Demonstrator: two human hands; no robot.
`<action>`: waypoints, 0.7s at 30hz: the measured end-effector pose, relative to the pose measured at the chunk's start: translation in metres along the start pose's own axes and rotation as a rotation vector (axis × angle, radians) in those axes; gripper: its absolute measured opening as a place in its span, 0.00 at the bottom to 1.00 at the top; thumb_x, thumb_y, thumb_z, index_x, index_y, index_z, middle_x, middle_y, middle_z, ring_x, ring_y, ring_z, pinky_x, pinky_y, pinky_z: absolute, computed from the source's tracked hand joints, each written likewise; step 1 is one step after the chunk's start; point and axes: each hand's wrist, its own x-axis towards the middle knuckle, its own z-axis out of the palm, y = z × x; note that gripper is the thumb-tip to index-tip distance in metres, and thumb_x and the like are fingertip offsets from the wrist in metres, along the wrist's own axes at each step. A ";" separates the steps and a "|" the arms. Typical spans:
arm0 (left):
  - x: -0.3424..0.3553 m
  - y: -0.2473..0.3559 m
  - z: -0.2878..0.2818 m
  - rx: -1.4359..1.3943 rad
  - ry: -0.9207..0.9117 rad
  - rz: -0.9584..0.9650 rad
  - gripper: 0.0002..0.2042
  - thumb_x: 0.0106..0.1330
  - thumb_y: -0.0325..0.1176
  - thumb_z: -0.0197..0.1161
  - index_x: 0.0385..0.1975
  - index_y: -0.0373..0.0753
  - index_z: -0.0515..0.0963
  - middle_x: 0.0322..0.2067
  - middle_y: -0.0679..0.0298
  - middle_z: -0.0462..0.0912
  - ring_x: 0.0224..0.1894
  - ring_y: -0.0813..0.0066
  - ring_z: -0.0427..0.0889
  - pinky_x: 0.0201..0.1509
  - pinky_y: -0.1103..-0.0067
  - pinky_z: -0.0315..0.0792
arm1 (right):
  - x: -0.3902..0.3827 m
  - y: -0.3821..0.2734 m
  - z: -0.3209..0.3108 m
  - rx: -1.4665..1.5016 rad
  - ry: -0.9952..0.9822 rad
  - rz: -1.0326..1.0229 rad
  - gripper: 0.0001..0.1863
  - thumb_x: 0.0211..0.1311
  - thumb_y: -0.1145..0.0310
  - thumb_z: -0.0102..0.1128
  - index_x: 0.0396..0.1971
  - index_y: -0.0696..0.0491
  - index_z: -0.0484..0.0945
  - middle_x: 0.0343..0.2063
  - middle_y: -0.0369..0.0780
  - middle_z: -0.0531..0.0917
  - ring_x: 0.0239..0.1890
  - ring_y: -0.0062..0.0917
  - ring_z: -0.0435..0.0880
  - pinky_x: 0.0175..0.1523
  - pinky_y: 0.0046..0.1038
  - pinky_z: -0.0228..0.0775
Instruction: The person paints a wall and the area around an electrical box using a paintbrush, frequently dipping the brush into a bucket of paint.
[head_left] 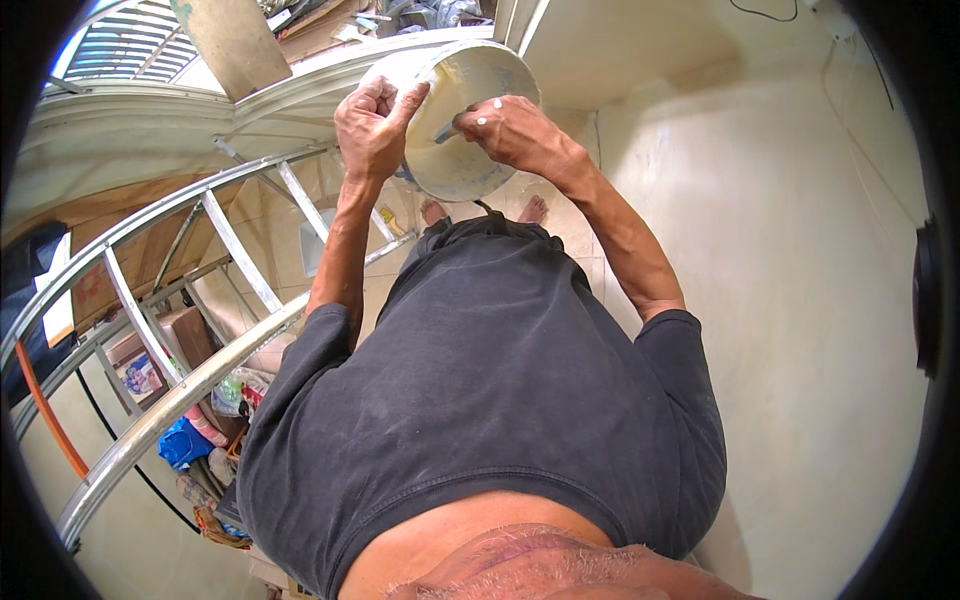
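Observation:
A pale bucket (462, 180) is in front of me, its mouth turned up toward me, with cream-white paste smeared inside. My right hand (512, 132) reaches over its right side, fingers closed round a small grey flat tool (445, 132) that points into the bucket; its kind is hard to tell. White paste spots its knuckles. My left hand (372, 128) is at the bucket's left rim, fingers curled and thumb pressed toward the rim. What those fingers hold is hidden.
A metal ladder (230, 235) leans along my left. Beyond it lie a blue bag (185, 443) and piled household things. A window ledge (330, 60) runs ahead, with a board (230, 45) against it. A pale wall (770, 300) rises on my right.

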 end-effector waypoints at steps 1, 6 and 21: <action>0.000 0.001 0.000 0.008 -0.002 -0.002 0.23 0.58 0.41 0.75 0.14 0.38 0.66 0.13 0.75 0.61 0.19 0.85 0.57 0.21 0.81 0.52 | 0.001 0.000 0.003 -0.003 0.007 -0.006 0.07 0.57 0.76 0.55 0.32 0.54 0.82 0.30 0.45 0.86 0.37 0.42 0.86 0.42 0.41 0.77; -0.002 -0.001 0.000 0.022 -0.002 -0.020 0.24 0.57 0.41 0.75 0.13 0.38 0.65 0.13 0.74 0.60 0.19 0.84 0.57 0.21 0.80 0.52 | -0.002 0.005 0.012 0.029 0.017 -0.007 0.07 0.55 0.77 0.56 0.31 0.55 0.82 0.32 0.45 0.86 0.38 0.42 0.86 0.41 0.41 0.76; -0.006 0.001 0.008 0.066 0.092 -0.077 0.23 0.59 0.39 0.74 0.14 0.37 0.65 0.14 0.75 0.61 0.20 0.84 0.57 0.23 0.81 0.53 | -0.030 -0.030 -0.026 -0.064 0.686 0.419 0.05 0.54 0.70 0.64 0.30 0.55 0.81 0.20 0.44 0.83 0.23 0.38 0.85 0.30 0.33 0.77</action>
